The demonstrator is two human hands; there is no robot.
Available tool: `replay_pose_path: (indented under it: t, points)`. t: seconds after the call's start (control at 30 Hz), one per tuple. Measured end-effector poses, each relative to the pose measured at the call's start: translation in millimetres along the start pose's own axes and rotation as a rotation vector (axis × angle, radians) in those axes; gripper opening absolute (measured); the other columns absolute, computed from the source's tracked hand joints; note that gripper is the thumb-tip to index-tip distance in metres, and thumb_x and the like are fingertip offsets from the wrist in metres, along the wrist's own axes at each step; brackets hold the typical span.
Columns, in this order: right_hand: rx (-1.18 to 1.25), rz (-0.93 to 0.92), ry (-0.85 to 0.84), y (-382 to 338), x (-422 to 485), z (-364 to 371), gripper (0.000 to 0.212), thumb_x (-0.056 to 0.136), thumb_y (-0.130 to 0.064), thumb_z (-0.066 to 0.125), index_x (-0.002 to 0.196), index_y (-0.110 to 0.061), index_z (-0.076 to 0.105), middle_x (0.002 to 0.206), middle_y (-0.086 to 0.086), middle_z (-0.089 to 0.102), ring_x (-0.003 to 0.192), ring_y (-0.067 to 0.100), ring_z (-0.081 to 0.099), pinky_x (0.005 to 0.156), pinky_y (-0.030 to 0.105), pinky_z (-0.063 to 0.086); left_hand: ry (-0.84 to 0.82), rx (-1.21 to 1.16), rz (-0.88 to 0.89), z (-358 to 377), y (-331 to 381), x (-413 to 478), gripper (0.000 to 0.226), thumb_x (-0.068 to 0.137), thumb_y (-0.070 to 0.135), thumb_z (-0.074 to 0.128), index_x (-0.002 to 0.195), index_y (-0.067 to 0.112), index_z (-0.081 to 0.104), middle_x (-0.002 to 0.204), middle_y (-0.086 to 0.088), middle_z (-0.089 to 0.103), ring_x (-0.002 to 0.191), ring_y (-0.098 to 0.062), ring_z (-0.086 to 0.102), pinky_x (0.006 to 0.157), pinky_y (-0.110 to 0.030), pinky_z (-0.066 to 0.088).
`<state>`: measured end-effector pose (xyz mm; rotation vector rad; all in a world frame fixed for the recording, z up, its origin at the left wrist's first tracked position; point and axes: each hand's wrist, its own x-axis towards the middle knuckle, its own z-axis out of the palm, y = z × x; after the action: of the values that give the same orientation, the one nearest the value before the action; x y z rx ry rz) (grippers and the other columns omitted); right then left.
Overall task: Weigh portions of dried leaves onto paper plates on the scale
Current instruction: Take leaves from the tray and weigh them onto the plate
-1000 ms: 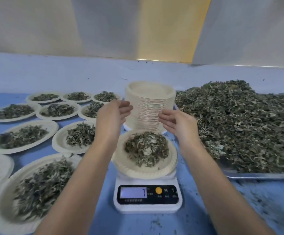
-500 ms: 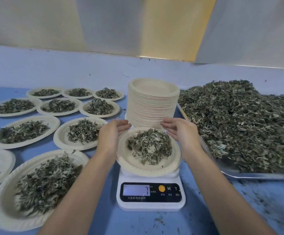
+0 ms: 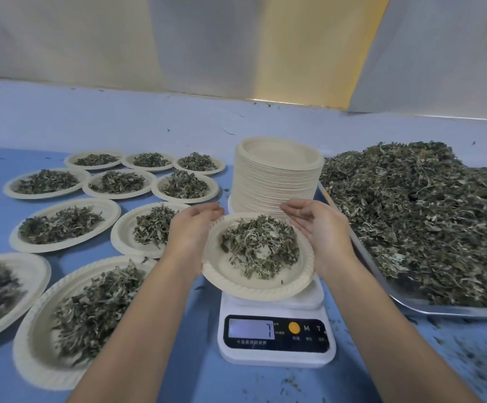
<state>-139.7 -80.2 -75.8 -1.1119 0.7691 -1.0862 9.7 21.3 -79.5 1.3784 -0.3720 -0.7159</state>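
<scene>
Cupping the paper plate (image 3: 236,276) between left hand (image 3: 191,231) and right hand (image 3: 323,231), fingers (image 3: 293,207) nearly straight, I steady its dried leaves (image 3: 261,245) on the scale (image 3: 277,351), seemingly ready to lift.

A paper plate (image 3: 236,279) with a heap of dried leaves (image 3: 261,245) sits on the white scale (image 3: 277,360). The left hand (image 3: 191,231) and the right hand (image 3: 320,231) touch its two sides, fingers loose. Behind stands a tall stack of empty plates (image 3: 277,175). The scale's screen (image 3: 251,328) shows 7.
</scene>
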Motion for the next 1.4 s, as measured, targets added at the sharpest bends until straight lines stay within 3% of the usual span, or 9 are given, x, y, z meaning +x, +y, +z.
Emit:
replay_pose_path:
  t: [0.23, 0.33, 0.43, 0.6, 0.8, 0.93, 1.13, 1.27, 1.4]
  points:
    - [0.073, 0.062, -0.007, -1, -1, 47, 0.026, 0.085, 0.008, 0.043, 0.083, -0.003, 0.067, 0.085, 0.01, 0.072, 0.089, 0.018, 0.069, 0.083, 0.023, 0.053, 0.006, 0.068, -0.032, -39, 23, 11, 0.02, 0.084, 0.001, 0.063, 0.094, 0.015, 0.073, 0.106, -0.014, 0.069, 0.106, -0.032, 0.062, 0.097, -0.045, 0.048]
    - [0.094, 0.084, -0.022, 0, 1, 75, 0.024, 0.087, 0.008, 0.046, 0.082, -0.006, 0.064, 0.086, 0.01, 0.069, 0.082, 0.016, 0.067, 0.081, 0.023, 0.053, 0.06, 0.036, 0.013, -63, 36, 16, 0.02, 0.085, 0.0, 0.063, 0.092, 0.016, 0.073, 0.102, -0.012, 0.071, 0.087, -0.027, 0.068, 0.075, -0.036, 0.056]
    - [-0.031, 0.105, -0.059, 7, 4, 106, 0.019, 0.084, 0.002, 0.053, 0.078, -0.01, 0.066, 0.066, 0.001, 0.067, 0.062, 0.014, 0.062, 0.069, 0.034, 0.048, 0.151, -0.021, 0.035, -91, 49, 26, 0.02, 0.085, -0.001, 0.062, 0.093, 0.015, 0.072, 0.108, -0.011, 0.068, 0.101, -0.031, 0.064, 0.089, -0.045, 0.052]
    - [-0.337, 0.207, -0.219, 32, 0, 167, 0.004, 0.085, -0.016, 0.057, 0.087, -0.012, 0.058, 0.088, 0.012, 0.054, 0.082, 0.024, 0.05, 0.07, 0.036, 0.043, 0.383, -0.119, 0.104, -150, 64, 46, 0.02, 0.088, -0.002, 0.059, 0.081, 0.016, 0.066, 0.097, -0.01, 0.066, 0.085, -0.024, 0.063, 0.07, -0.034, 0.055]
    - [-0.373, 0.29, -0.381, 62, -15, 238, 0.006, 0.086, -0.005, 0.056, 0.088, -0.001, 0.06, 0.074, 0.012, 0.052, 0.065, 0.024, 0.051, 0.067, 0.035, 0.047, 0.604, -0.121, 0.202, -216, 73, 65, 0.019, 0.087, 0.0, 0.06, 0.099, 0.013, 0.066, 0.079, -0.002, 0.059, 0.065, -0.012, 0.053, 0.055, -0.019, 0.046]
    - [-0.37, 0.284, -0.373, 77, -21, 282, 0.013, 0.087, 0.0, 0.054, 0.074, -0.003, 0.053, 0.068, 0.01, 0.046, 0.068, 0.026, 0.047, 0.071, 0.035, 0.046, 0.605, -0.088, 0.149, -256, 79, 74, 0.012, 0.089, 0.011, 0.063, 0.101, 0.006, 0.062, 0.093, -0.011, 0.061, 0.083, -0.025, 0.057, 0.079, -0.035, 0.049]
    - [-0.461, 0.235, -0.344, 91, -20, 333, 0.012, 0.093, -0.007, 0.052, 0.081, -0.004, 0.052, 0.067, 0.007, 0.047, 0.062, 0.021, 0.048, 0.057, 0.032, 0.039, 0.54, -0.11, 0.028, -303, 82, 77, 0.014, 0.093, 0.015, 0.059, 0.094, 0.001, 0.06, 0.084, -0.01, 0.061, 0.062, -0.016, 0.057, 0.055, -0.024, 0.05]
    - [-0.467, 0.224, -0.391, 103, -21, 354, 0.016, 0.094, -0.005, 0.054, 0.104, 0.006, 0.057, 0.087, 0.015, 0.059, 0.081, 0.028, 0.06, 0.077, 0.042, 0.053, 0.543, -0.134, -0.04, -325, 78, 78, 0.015, 0.092, 0.009, 0.06, 0.1, -0.004, 0.058, 0.092, -0.013, 0.063, 0.032, -0.006, 0.05, 0.047, -0.019, 0.053]
    - [-0.282, 0.343, -0.449, 107, -31, 358, 0.032, 0.096, -0.005, 0.052, 0.126, 0.005, 0.051, 0.116, 0.023, 0.061, 0.107, 0.031, 0.062, 0.083, 0.035, 0.055, 0.555, -0.171, -0.054, -346, 73, 79, 0.013, 0.087, 0.004, 0.065, 0.095, -0.004, 0.06, 0.094, -0.016, 0.065, 0.05, -0.012, 0.063, 0.054, -0.022, 0.051]
